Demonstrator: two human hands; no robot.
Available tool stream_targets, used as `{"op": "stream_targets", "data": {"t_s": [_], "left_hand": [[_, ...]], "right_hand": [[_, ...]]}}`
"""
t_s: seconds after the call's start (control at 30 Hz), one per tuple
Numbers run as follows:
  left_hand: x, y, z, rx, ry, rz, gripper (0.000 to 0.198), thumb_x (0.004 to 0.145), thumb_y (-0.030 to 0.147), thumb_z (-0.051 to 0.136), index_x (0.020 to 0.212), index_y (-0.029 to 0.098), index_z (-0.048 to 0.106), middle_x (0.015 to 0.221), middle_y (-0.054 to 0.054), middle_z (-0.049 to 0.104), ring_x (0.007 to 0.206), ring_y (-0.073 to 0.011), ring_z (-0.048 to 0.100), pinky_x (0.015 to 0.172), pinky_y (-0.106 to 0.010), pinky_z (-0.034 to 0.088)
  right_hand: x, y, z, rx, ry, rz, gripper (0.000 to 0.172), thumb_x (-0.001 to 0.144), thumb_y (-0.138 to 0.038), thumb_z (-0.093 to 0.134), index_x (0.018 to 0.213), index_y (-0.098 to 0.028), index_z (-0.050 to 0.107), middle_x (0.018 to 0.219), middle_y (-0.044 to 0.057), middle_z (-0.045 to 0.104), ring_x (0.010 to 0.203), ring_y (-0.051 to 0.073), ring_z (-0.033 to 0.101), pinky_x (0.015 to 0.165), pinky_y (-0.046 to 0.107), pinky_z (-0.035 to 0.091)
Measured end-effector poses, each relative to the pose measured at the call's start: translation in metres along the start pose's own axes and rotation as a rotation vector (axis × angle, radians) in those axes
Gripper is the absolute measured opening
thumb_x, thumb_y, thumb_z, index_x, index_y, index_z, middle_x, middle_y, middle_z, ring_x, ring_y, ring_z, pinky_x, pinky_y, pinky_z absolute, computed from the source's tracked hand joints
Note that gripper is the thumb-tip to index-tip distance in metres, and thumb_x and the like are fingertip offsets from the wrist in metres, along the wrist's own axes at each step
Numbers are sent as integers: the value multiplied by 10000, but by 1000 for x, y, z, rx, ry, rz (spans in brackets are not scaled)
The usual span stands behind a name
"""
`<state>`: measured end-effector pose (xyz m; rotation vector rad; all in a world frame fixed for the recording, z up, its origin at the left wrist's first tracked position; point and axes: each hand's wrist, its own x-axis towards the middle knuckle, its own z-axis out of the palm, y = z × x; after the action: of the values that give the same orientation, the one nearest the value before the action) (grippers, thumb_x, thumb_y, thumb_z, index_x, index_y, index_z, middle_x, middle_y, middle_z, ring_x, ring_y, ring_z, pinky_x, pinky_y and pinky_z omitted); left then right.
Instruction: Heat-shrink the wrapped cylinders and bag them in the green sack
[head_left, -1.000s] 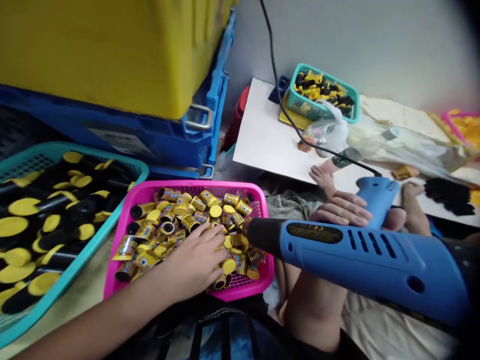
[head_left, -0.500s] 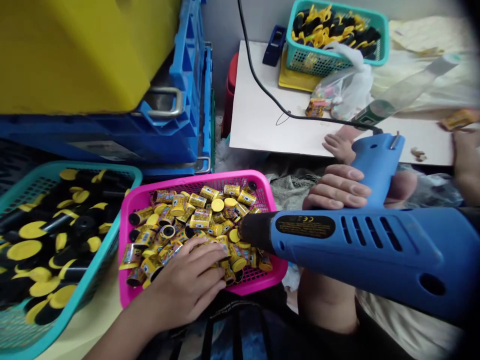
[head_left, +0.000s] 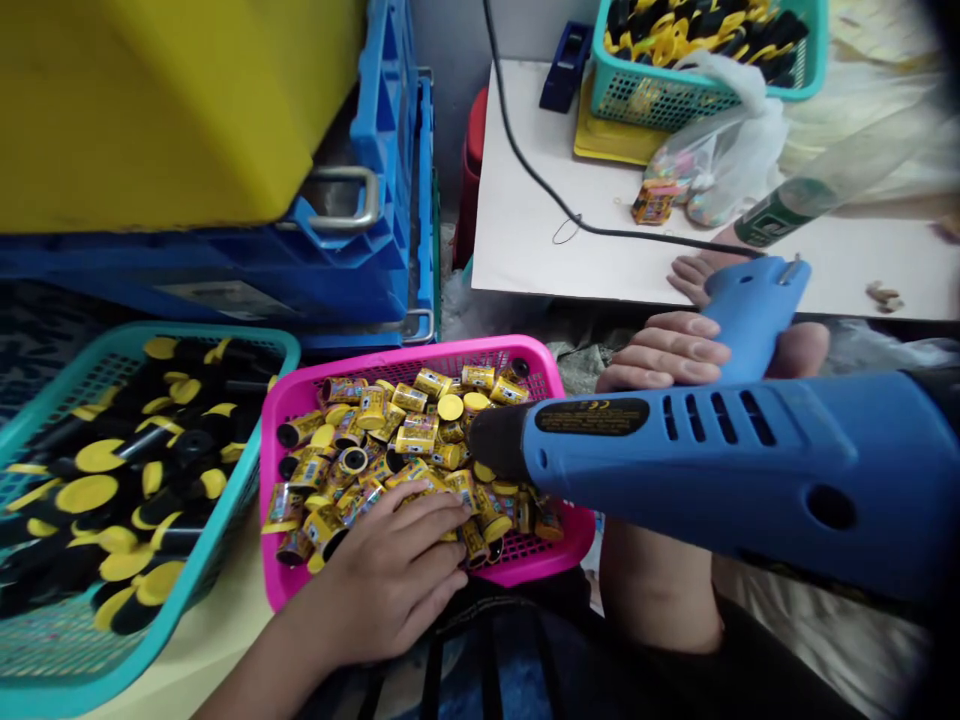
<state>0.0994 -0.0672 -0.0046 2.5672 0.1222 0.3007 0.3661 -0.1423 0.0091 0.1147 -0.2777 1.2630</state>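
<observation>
Left hand [head_left: 390, 585]: open and palm down, with the fingers spread over the near end of the pile in the pink basket [head_left: 405, 352]. It presses on the pieces rather than pinching one. Whether anything sits under the palm cannot be told.
Right hand [head_left: 671, 355]: closed round the pistol handle of the heat gun [head_left: 720, 470], four fingers wrapped over the front of the grip.
Heat gun: the blue body lies level across the lap. Its dark nozzle [head_left: 495, 440] points left over the right part of the basket, just above the pieces and near the left fingertips. The low, flat angle probably sends air along the pile instead of down through the mesh.
Yellow-wrapped cylinders [head_left: 405, 430]: small, with black ends and printed yellow sleeves, heaped loose in the pink basket. A few plain yellow discs lie among them.
Pink basket: on the floor in front of the knees, just beside the teal basket [head_left: 187, 330], so both are within one arm's sweep.
Teal basket: holds longer black pieces with yellow ends.
Cord [head_left: 525, 165]: black, running from the gun's handle across the white bench [head_left: 525, 250] and up the wall.
Writing: the black oval label [head_left: 592, 416] on the barrel shows a "CE" mark, and the line below it is too fine to read. The print on the sleeves and on the green-labelled bottle [head_left: 780, 212] is illegible.
Behind: a blue crate [head_left: 375, 230] with a yellow crate [head_left: 150, 100] stacked on it.
On the bench: a second teal basket [head_left: 652, 95] and a plastic bag [head_left: 720, 150].
</observation>
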Motion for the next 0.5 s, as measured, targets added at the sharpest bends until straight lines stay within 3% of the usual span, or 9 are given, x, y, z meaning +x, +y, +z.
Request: {"op": "stream_targets", "data": {"t_s": [0.07, 0.17, 0.3, 0.5], "left_hand": [[1, 1, -2, 8, 1, 4, 174, 912, 186, 501, 942, 190, 673, 1066, -59, 720, 1094, -197, 639, 1073, -383, 407], [2, 2, -2, 5, 5, -4, 175, 921, 206, 500, 934, 194, 674, 1069, -60, 719, 1105, -196, 632, 1076, -383, 399], [1, 2, -1, -3, 22, -12, 170, 917, 201, 508, 941, 192, 676, 1076, -56, 716, 1105, -191, 629, 1075, -376, 398], [0, 2, -1, 11, 20, 10, 161, 907, 203, 518, 943, 183, 674, 1066, -60, 714, 1106, -198, 628, 1082, -389, 395]], "right_hand": [[1, 0, -2, -33, -45, -34, 431, 826, -531, 579, 977, -164, 409, 898, 10, 581, 857, 113, 600, 868, 275, 528], [0, -5, -9, 48, -116, 62, 496, 777, -576, 605, 994, -175, 410, 924, 8, 593, 878, 121, 609, 888, 292, 522], [-1, -10, -18, 110, -109, 146, 519, 750, -610, 602, 986, -180, 431, 931, -1, 595, 882, 116, 601, 893, 286, 509], [10, -1, -23, 148, -155, 87, 422, 728, -494, 594, 958, -173, 446, 903, 4, 591, 857, 121, 593, 890, 310, 517]]}}
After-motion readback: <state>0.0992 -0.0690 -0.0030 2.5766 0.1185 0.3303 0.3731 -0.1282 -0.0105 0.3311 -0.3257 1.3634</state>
